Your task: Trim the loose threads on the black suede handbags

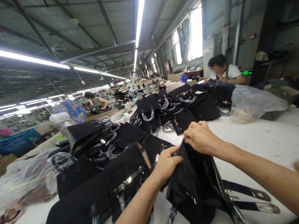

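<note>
A black handbag [195, 177] stands tilted in front of me on the white table, its opening turned my way and a gold zipper showing on the lining. My right hand [199, 137] pinches the far top edge of this bag. At its left edge is my left hand [167, 163], thumb and fingers closed on the material. Two black straps with metal end plates [266, 206] stick out to the bag's right. Plastic-wrapped handles hang at the bottom. Left of my left forearm lies another black handbag [93, 194] with a gold clasp.
Piles of black handbags [149, 108] cover the middle and left of the white table [274, 144]. A clear plastic bag [256, 99] lies at right. Clear wrapping [28, 175] and a blue fan [74, 112] are at left. Co-workers sit beyond the table, one at right [232, 72].
</note>
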Demonstrator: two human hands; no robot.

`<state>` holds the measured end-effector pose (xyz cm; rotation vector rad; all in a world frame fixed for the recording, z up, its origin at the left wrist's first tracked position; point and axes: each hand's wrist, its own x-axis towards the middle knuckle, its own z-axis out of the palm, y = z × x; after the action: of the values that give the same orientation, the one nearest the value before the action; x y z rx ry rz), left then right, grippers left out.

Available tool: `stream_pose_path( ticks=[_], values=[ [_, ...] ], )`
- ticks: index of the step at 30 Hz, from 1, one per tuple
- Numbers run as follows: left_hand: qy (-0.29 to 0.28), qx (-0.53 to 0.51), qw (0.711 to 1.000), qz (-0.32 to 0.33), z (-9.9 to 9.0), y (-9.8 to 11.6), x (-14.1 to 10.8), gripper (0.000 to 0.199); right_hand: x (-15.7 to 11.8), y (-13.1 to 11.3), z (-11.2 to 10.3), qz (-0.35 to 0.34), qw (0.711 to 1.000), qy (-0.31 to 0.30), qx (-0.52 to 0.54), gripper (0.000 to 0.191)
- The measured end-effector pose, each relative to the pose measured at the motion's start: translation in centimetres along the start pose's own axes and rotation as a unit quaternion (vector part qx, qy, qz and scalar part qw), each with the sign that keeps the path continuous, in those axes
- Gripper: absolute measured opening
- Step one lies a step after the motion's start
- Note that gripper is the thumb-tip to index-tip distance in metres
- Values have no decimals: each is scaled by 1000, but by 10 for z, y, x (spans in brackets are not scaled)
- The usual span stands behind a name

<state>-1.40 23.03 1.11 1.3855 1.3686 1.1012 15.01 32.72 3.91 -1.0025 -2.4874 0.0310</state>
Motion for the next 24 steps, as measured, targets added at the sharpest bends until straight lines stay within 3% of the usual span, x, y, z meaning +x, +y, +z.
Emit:
stream_pose_path(
  ticks=[9,14,17,24],
  values=[
    [-38,-31,999,-22,1,-5,2,46,1,2,4,-2,1000,15,-7,15],
    [-15,-35,998,-55,1,-4,9,36,4,1,9,0,999,30,-12,14],
    [-13,-28,999,-41,3,-3,21,24,6,-1,11,-2,999,35,-14,16],
    [82,103,991,-7,11,-4,50,11,0,10,7,-21,999,38,28,9]
  ],
)
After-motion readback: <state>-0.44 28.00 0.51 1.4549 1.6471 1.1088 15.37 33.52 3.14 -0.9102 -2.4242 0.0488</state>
